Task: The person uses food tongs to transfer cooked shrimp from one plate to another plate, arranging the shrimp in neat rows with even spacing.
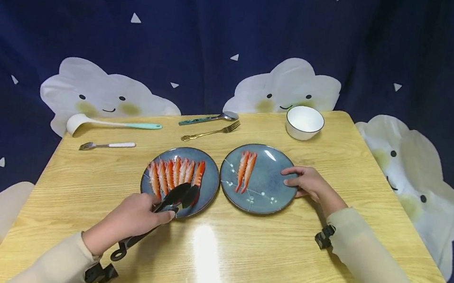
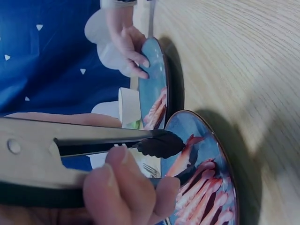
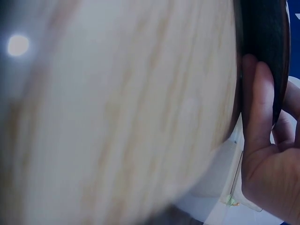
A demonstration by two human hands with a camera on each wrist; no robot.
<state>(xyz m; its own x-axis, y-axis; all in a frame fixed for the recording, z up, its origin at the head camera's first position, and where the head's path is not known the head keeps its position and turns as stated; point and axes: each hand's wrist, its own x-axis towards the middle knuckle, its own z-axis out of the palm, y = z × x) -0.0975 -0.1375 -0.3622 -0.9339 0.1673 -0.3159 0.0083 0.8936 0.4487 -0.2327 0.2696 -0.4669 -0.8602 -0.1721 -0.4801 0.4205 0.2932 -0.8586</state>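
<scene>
My left hand (image 1: 135, 215) grips black tongs (image 1: 177, 195) over the left blue plate (image 1: 212, 182). Several red-and-white shrimp (image 1: 170, 174) lie side by side on that plate. In the left wrist view, the parted tong tips (image 2: 161, 144) stand around the end shrimp (image 2: 180, 159), the one nearest the other plate; whether they touch it I cannot tell. My right hand (image 1: 312, 184) holds the right edge of a second blue plate (image 1: 267, 178), fingers above and below the rim. Two shrimp (image 1: 246, 170) rest on its left part. The right wrist view shows the plate's dark underside (image 3: 260, 33).
Behind the plates lie a spoon (image 1: 208, 118) and a gold fork (image 1: 211, 131). A white bowl (image 1: 305, 120) stands at the back right. At the back left are a white ladle (image 1: 113, 123) with a mint handle and a small white-handled fork (image 1: 108, 145). The plates sit nearly edge to edge.
</scene>
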